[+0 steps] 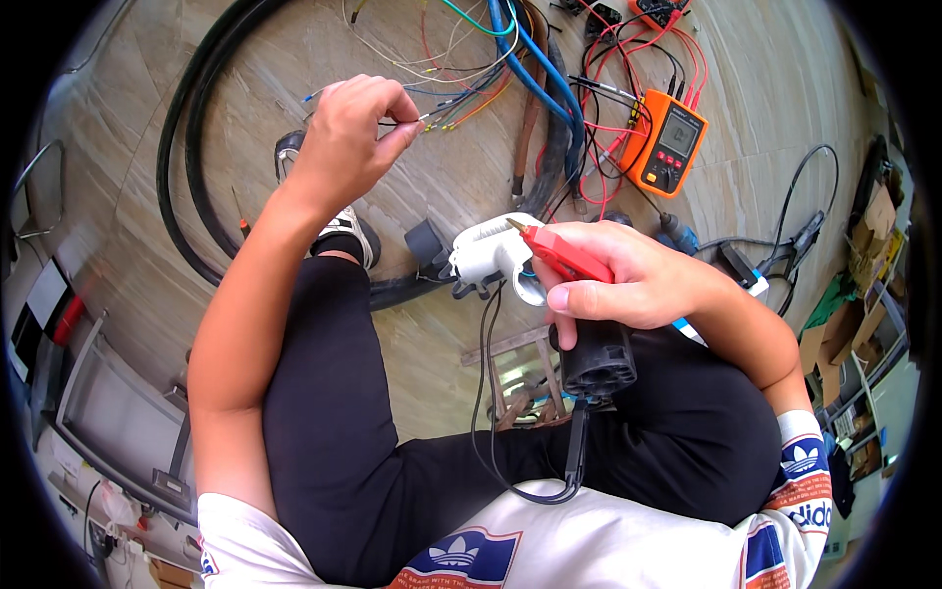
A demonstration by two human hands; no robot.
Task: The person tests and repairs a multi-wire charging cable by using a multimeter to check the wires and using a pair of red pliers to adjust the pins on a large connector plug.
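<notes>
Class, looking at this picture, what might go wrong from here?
The red pointed tool in the right hand has a bare tip, which might prick or scratch. The left hand pinches a thin wire near several others, so mixing them up is possible. Tangled leads near the orange meter could snag.

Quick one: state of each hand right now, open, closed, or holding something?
Left hand: closed, pinching a thin wire.
Right hand: closed, holding a red pointed tool, also against a black cylindrical part.
</notes>
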